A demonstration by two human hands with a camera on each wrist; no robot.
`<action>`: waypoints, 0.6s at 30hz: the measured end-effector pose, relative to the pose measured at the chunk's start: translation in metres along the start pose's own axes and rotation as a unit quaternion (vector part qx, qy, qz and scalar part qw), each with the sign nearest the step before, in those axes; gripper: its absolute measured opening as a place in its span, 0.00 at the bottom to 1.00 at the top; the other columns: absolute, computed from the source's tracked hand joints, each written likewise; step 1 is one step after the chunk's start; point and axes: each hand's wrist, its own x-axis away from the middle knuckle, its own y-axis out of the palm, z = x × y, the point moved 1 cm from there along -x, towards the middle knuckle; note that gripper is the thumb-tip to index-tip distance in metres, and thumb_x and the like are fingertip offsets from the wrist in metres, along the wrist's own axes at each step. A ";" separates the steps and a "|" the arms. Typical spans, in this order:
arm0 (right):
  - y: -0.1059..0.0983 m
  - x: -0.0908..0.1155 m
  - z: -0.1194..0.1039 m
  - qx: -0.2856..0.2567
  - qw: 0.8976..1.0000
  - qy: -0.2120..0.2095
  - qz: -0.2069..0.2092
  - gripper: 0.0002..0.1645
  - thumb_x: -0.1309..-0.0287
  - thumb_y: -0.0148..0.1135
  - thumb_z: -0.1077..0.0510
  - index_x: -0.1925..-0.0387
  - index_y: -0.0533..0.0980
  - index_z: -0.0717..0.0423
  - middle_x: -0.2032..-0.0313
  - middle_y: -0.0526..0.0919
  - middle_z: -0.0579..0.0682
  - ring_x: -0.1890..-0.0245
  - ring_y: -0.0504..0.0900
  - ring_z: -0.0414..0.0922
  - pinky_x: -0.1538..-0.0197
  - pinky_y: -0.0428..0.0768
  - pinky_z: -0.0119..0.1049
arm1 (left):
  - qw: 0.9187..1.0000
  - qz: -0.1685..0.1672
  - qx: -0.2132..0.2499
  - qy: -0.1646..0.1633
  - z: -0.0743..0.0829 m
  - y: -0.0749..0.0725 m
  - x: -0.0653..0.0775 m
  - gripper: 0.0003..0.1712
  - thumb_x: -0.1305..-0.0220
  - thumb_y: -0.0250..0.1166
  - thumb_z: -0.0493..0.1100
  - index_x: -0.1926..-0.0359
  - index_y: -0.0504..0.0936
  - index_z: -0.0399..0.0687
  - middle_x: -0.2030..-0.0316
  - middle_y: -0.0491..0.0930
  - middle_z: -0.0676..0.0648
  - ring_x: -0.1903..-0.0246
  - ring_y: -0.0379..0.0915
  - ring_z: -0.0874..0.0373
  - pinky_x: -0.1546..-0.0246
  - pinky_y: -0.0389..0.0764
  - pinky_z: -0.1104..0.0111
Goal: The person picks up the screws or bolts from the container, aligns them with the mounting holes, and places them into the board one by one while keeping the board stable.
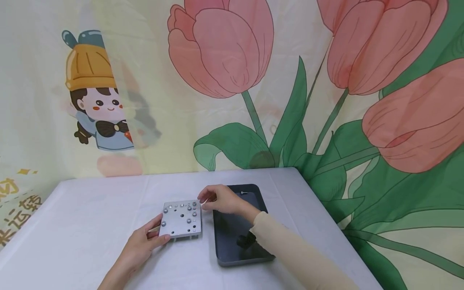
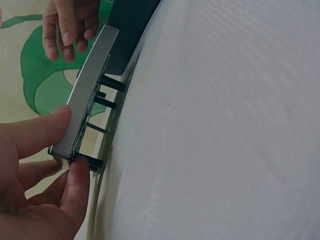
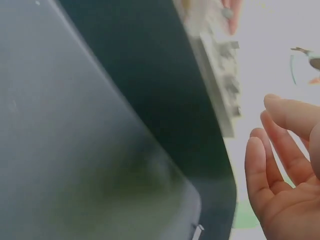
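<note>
I've got the left hand (image 1: 141, 243) pinching the metal plate (image 1: 174, 222) near-left, left of the tray (image 1: 230, 237); right hand (image 1: 224, 199) looks empty, fingers loosely apart. Probably heavyish, stiff, slick, so I'd grab edges.

Smooth metal, dull plastic, matt cloth.
The plate (image 1: 177, 224) looks like metal, smooth, with a satin finish; the screw heads (image 1: 189, 220) on it are of shinier metal, and below it the threaded shanks (image 2: 113, 83) look less glossy and ridged. At three o'clock from the plate, the tray (image 1: 225, 231) seems to be of plastic, smooth, with a dull sheen; the loose screw (image 1: 244, 193) at its twelve o'clock end has a metallic shine. The tablecloth (image 1: 90, 225) is matt, with a fine woven grain. At twelve o'clock from the plate, the printed backdrop (image 1: 232, 108) looks like thin cloth, slightly creased. The sleeve (image 1: 290, 247), at four o'clock from the tray, is of matt fabric.
</note>
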 end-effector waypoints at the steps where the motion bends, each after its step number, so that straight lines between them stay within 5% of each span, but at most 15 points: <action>1: -0.006 0.001 0.001 0.004 1.000 0.006 0.007 0.15 0.33 0.73 0.62 0.47 0.84 0.53 0.53 0.89 0.48 0.57 0.84 0.36 0.47 0.82 0.31 | 1.000 -0.001 0.002 0.001 0.000 0.000 0.000 0.53 0.36 0.78 0.46 0.16 0.60 0.49 0.23 0.66 0.33 0.38 0.77 0.47 0.53 0.83 0.73; 10: -0.050 0.012 0.030 0.052 0.997 0.027 0.047 0.17 0.32 0.71 0.64 0.43 0.82 0.60 0.48 0.87 0.55 0.51 0.86 0.49 0.49 0.85 0.40 | 1.000 0.001 0.000 -0.005 -0.002 0.000 0.001 0.53 0.36 0.79 0.47 0.17 0.61 0.49 0.25 0.68 0.33 0.38 0.76 0.48 0.54 0.83 0.72; 18: -0.053 0.010 0.056 0.093 0.994 0.047 0.039 0.19 0.33 0.71 0.65 0.42 0.82 0.60 0.46 0.87 0.56 0.50 0.87 0.52 0.46 0.85 0.43 | 1.000 -0.002 0.003 -0.001 0.001 -0.002 0.001 0.53 0.37 0.79 0.46 0.17 0.61 0.49 0.24 0.68 0.33 0.39 0.76 0.48 0.54 0.82 0.72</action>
